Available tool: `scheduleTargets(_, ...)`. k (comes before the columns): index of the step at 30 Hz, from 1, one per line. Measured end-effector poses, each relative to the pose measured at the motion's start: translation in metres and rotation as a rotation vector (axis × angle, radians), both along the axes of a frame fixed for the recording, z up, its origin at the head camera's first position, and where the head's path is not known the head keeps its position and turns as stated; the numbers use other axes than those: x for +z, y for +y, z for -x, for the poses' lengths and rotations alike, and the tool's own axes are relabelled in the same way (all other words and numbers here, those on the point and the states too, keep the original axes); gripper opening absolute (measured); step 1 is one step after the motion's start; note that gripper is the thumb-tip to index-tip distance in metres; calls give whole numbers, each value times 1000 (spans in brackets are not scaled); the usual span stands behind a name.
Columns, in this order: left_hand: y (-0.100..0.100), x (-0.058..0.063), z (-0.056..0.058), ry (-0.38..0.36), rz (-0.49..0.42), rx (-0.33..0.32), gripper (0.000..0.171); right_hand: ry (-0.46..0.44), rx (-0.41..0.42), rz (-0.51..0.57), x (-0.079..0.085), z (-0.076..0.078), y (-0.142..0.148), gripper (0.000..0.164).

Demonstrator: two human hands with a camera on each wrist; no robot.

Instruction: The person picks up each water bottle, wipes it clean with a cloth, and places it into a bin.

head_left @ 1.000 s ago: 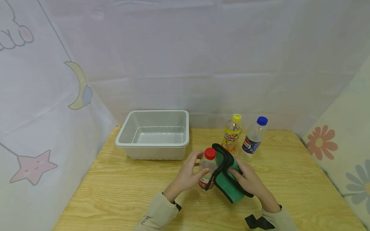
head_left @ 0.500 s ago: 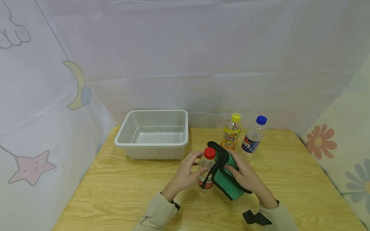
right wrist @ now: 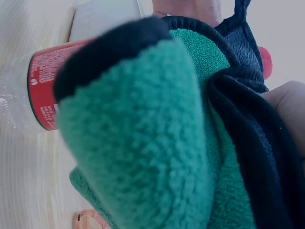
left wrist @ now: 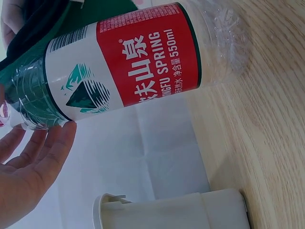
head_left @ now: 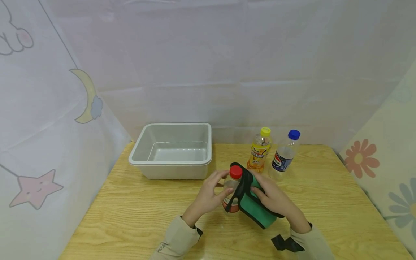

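Observation:
A clear plastic water bottle [head_left: 235, 172] with a red cap stands roughly upright in front of me; whether its base touches the table I cannot tell. My left hand [head_left: 209, 193] grips it around the upper part, thumb in front. Its red and white label [left wrist: 143, 57] fills much of the left wrist view. In my right hand [head_left: 273, 196] is a green cloth [head_left: 256, 209] with black edging, held against the bottle's right side. Fuzzy green pile of the cloth [right wrist: 138, 129] covers part of the bottle in the right wrist view.
A light grey plastic tub [head_left: 175, 171] stands at the back left of the wooden table [head_left: 136, 220]. Behind my right hand are a yellow-capped bottle [head_left: 259, 151] and a blue-capped bottle [head_left: 282, 159]. A pale fabric backdrop [head_left: 195, 72] hangs behind the table.
My right hand has shifted a little left with the cloth, whose upper edge now lies behind the red cap. The left hand and the bottle have barely moved.

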State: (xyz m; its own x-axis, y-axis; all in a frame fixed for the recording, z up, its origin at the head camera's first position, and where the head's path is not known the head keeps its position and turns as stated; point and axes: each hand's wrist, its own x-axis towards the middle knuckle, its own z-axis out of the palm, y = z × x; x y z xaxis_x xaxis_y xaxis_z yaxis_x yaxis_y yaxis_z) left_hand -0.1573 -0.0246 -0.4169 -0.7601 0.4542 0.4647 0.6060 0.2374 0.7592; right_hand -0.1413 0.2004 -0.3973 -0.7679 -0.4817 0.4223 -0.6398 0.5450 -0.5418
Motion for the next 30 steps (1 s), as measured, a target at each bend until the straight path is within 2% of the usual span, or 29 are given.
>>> scheduleTargets(12,0,0,-1,22,3,12,45,-51,8,-13,-10,2,3,54)
scheduleTargets(23,2,-1,-3,-57,-27,10,45,-109,-1,43,-30,1,3,49)
scheduleTargets(30,2,-2,-3,-100,-48,2,46,-211,2,78,-45,2,2,48)
